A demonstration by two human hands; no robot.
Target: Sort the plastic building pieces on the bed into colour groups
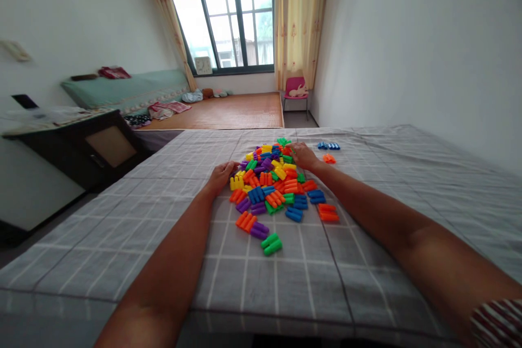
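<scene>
A pile of colourful plastic blocks [267, 178] in red-orange, yellow, green, blue and purple lies on the grey checked cloth [163, 217]. At the pile's left edge rests my left hand [223, 172], its fingertips touching or close to the purple and yellow blocks. My right hand [300, 154] is at the upper right edge of the pile, its fingers over orange and green pieces. Whether either hand grips a block is too small to tell. Nearest to me lies a green block [271, 244], apart from the pile.
Blue blocks [328, 145] and an orange block [329, 159] lie right of my right hand. Beyond the cloth are a wooden platform [236, 110], a pink chair [295, 87] and a window. A dark cabinet [101, 147] stands at the left.
</scene>
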